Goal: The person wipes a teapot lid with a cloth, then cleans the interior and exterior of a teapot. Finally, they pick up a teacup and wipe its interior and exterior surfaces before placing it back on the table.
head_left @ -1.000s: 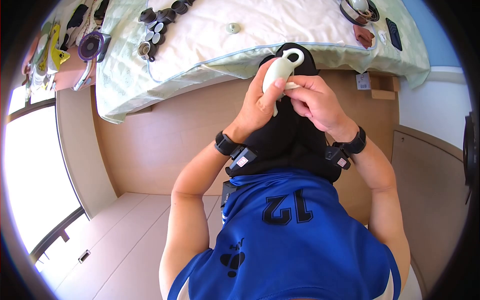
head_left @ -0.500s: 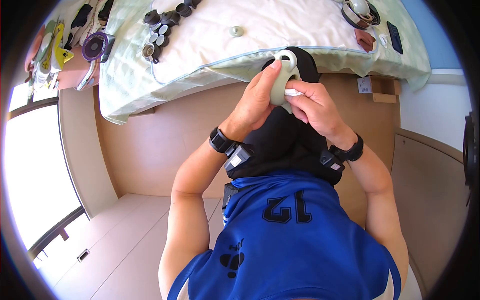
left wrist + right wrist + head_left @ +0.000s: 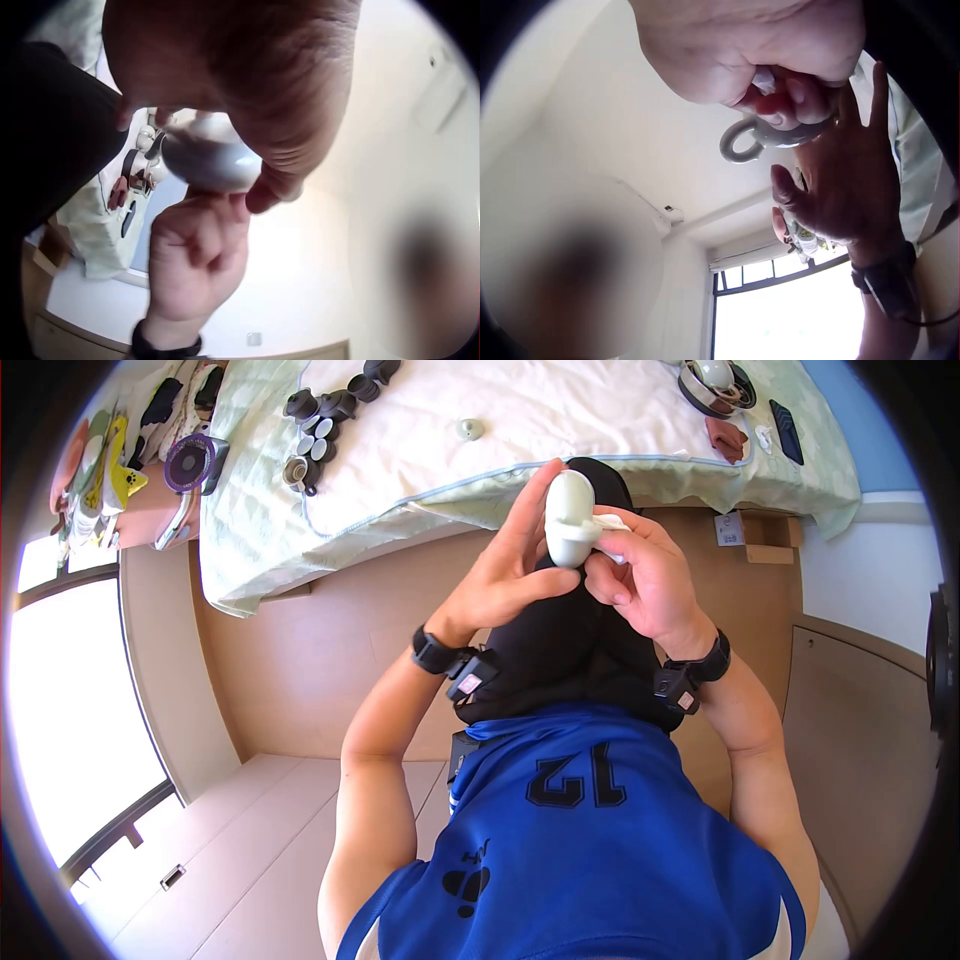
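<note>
Between the two hands is a small pale-green glazed teapot [image 3: 572, 544], turned so that its ring handle shows in the right wrist view, not in the head view. My left hand [image 3: 505, 575] lies along its left side, fingers straight and thumb spread apart below, the thumb tip close to the pot. A white cloth [image 3: 612, 522] is pinched in the curled fingers of my right hand [image 3: 650, 575], right against the pot's right side. The pot hides the left fingertips in part. A small pale-green lid [image 3: 470, 429] sits on the covered table.
Dark cups and pots [image 3: 322, 430] stand on the table's left side. At its right are a round bowl-like vessel [image 3: 715, 405], a folded brown cloth [image 3: 726, 440] and a phone [image 3: 787, 432]. A purple-rimmed fan [image 3: 190, 463] stands far left, and an open box [image 3: 770, 540] below right.
The teapot has turned over in the hands, so its ring handle has left the head view. My left fingers have straightened away from their grip, while the right hand keeps the white cloth.
</note>
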A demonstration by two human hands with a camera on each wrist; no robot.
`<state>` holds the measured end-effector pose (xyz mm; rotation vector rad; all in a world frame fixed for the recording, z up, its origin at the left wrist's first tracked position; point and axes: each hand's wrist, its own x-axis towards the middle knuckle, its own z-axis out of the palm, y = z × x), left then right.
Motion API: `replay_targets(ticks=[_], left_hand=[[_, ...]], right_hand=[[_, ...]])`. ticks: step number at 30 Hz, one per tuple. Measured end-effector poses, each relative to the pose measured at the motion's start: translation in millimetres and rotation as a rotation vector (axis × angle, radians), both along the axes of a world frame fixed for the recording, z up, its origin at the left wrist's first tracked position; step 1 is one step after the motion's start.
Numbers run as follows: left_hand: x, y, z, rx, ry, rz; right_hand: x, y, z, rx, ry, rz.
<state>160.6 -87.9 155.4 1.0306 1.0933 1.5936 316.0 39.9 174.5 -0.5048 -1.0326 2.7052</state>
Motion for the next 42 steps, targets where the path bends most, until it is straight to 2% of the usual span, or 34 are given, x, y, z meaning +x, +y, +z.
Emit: replay_targets(ticks=[2,3,5,6,7,8,9,10,12,16,18,21,23,27,30,31,34,35,36,38,41,42], left_hand=[[-6.0,-6.4,16.0,-0.190,-0.343,-0.086],[-9.8,-7.6,12.1,-0.153,-0.561,-0.125],[-12.0,-8.4,9.5,-0.286,-0.627,-0.171],[-12.2,-6.4,13.3,-0.351,-0.657,-0.193],[-6.9,-3.3,11.6,-0.388,-0.649,-0.148],[-1.4,-2.5,7.9,-0.451,-0.534,-0.056],[2.0,-3.1,5.5,-0.458,-0.538,-0.012],[4.9,-3.0,3.8,-0.466,-0.540,0.030],[13.6,0.3,0.7,-0.358,-0.327,0.103],[18.7,3.1,-18.1,-0.080,0.121,0.210],[18.7,2.5,-22.8,-0.039,0.100,0.217],[22.4,4.3,-20.6,-0.011,-0.016,0.240],[21.0,5.2,-11.8,-0.019,-0.137,0.227],[19.8,3.0,2.5,-0.184,-0.653,0.199],[16.1,-0.2,0.7,-0.217,-0.775,0.070],[18.6,1.4,5.4,-0.231,-0.773,0.057],[19.6,-0.3,-0.4,-0.303,-0.786,0.002],[20.9,0.2,-0.4,-0.314,-0.742,0.011],[23.6,1.6,3.2,-0.324,-0.708,0.045],[29.6,2.7,9.4,-0.344,-0.643,0.113],[28.0,1.2,8.0,-0.396,-0.532,0.116],[28.2,0.4,8.2,-0.423,-0.494,0.122]], right_hand=[[3.4,1.4,-4.4,0.232,-0.039,-0.019],[5.5,1.1,-5.0,0.390,-0.051,0.008],[4.4,1.3,-4.9,0.710,-0.064,0.074],[1.7,-2.6,-7.4,0.647,-0.058,0.088],[0.6,-11.0,-12.2,0.581,-0.057,0.100],[0.5,-15.9,-14.8,0.515,-0.057,0.111],[1.1,-12.6,-5.1,0.596,-0.147,0.183],[1.8,-10.8,-6.1,0.519,-0.139,0.183],[3.2,-5.2,-10.6,0.364,-0.123,0.174],[1.9,-0.6,-17.6,-0.198,-0.032,0.107],[-0.9,-5.8,-14.6,-0.407,-0.011,0.042],[-5.9,-16.5,-14.3,-0.351,0.031,-0.074],[-4.0,-20.5,3.3,-0.179,-0.038,-0.158],[5.4,-15.0,9.7,0.075,-0.061,-0.255],[6.1,-10.3,13.4,0.214,0.007,-0.358],[10.0,-6.4,11.1,0.309,0.057,-0.331],[11.1,-6.1,15.0,1.065,-0.002,-0.353],[4.8,-5.0,12.9,1.292,0.118,-0.376],[3.9,-1.3,15.9,1.501,0.188,-0.314],[-2.9,-4.4,24.0,1.758,0.223,-0.276],[-3.3,4.7,25.2,1.862,0.150,-0.323],[-3.8,9.0,22.3,1.806,0.133,-0.314]])
